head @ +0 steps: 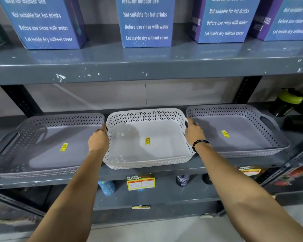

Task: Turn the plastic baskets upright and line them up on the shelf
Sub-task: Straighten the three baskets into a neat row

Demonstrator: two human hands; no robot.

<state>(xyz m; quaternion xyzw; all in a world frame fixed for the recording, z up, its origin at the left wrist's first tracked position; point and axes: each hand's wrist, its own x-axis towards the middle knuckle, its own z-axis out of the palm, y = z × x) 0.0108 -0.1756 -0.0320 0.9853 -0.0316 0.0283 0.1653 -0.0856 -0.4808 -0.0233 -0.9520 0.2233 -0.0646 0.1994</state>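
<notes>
Three perforated plastic baskets stand upright in a row on the grey middle shelf (147,170). The white basket (129,145) is in the middle, and its front edge juts slightly past the shelf lip. My left hand (98,139) grips its left side and my right hand (193,132), with a black bead bracelet on the wrist, grips its right side by the handle. A grey basket (42,154) sits to the left and another grey basket (243,137) to the right. Each has a yellow price sticker inside.
Blue cardboard boxes (145,23) stand on the shelf above. Black bottles with green lids (290,102) crowd the far right of the basket shelf. A supermarket price tag (140,182) hangs from the shelf lip, and bottles stand on the shelf below.
</notes>
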